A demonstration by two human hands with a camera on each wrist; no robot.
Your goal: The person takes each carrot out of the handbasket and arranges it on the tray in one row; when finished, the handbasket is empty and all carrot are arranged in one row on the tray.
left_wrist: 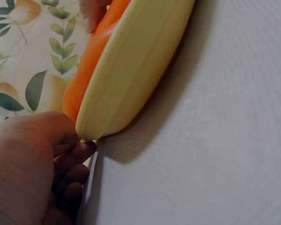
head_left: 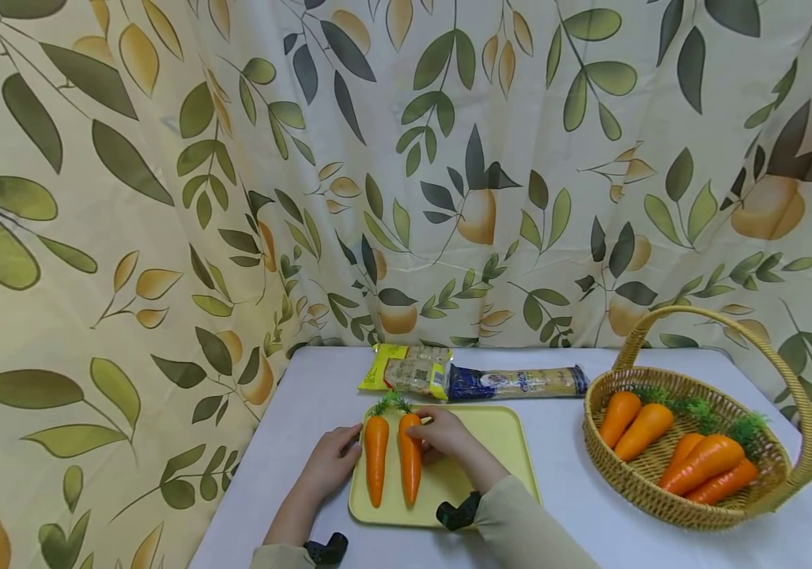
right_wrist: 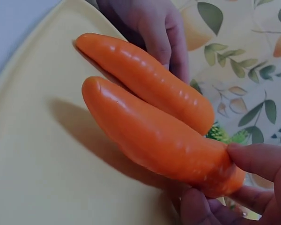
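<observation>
On a pale yellow tray [head_left: 505, 438], two orange carrots with green tops lie side by side, tips toward me. My right hand [head_left: 447, 433] pinches the right-hand carrot [head_left: 410, 472] near its leafy end, thumb on one side and fingers on the other in the right wrist view. The left-hand carrot [head_left: 375, 466] lies beside it, untouched by the right hand. At the tray's left edge, my left hand [head_left: 330, 465] holds the rim [left_wrist: 91, 117] between thumb and index finger, its other fingers curled below. The carrot tops are partly hidden in the right wrist view.
A wicker basket [head_left: 629, 484] with a tall handle stands on the right, holding several carrots. Behind the tray lie a yellow plastic packet [head_left: 406, 373] and a long blue-ended packet [head_left: 515, 383]. A leaf-patterned curtain [head_left: 519, 197] hangs behind the white table [head_left: 562, 490].
</observation>
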